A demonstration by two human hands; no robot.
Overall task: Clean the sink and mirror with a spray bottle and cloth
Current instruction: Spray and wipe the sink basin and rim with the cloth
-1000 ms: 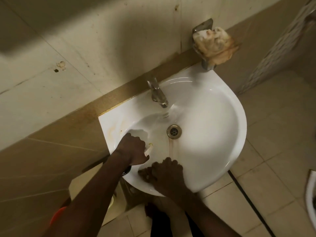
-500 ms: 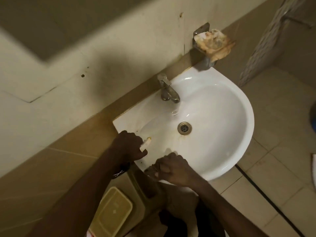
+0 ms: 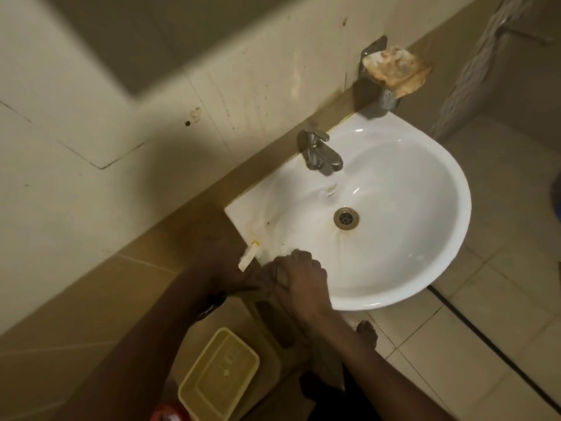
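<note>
The white sink (image 3: pixel 455 208) is fixed to the tiled wall at the right, with brownish stains around its drain (image 3: pixel 346 218) and on its left corner. My left hand (image 3: pixel 224 265) is at the sink's left front corner and grips a small white object with a yellow tip (image 3: pixel 249 256); the rest of the object is hidden in my fist. Beside it, my right hand (image 3: pixel 300 278) is curled round a dark cloth (image 3: pixel 268 281) and presses it on the front-left rim. No mirror is in view.
A chrome faucet (image 3: pixel 321 153) stands at the sink's back. Above it, a metal wall holder carries a stained, crumpled rag (image 3: pixel 394 71). On the floor below lie a yellow plastic tray (image 3: pixel 218 378) and something red (image 3: pixel 167 413). My foot (image 3: pixel 367 332) is under the sink.
Both hands moved out of the bowl toward its front-left rim. My right hand went from lying flat in the bowl to a fist on the cloth. The view shifted left.
</note>
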